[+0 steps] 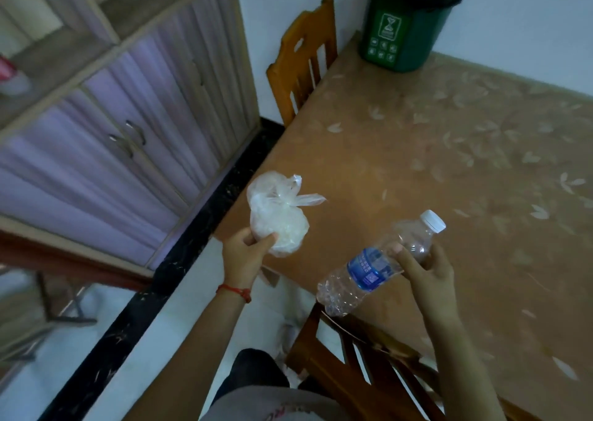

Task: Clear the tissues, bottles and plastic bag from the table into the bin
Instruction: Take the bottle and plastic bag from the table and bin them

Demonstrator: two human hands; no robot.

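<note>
Left hand (245, 253) grips the knotted bag (276, 217) from below; right hand (428, 269) pinches the crushed bottle (373, 268) near its neck. Both are lifted off the worktop (449, 164), likely for carrying to the bin (404, 29) at one o'clock.

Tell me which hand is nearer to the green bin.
Right, by a little. The right hand holds the bottle over the table, below the green bin. The left hand holds the plastic bag at the table's near-left corner, further off sideways.

Bin (405, 26) rim cut by top edge; plastic bag (276, 215) contents unclear.
</note>
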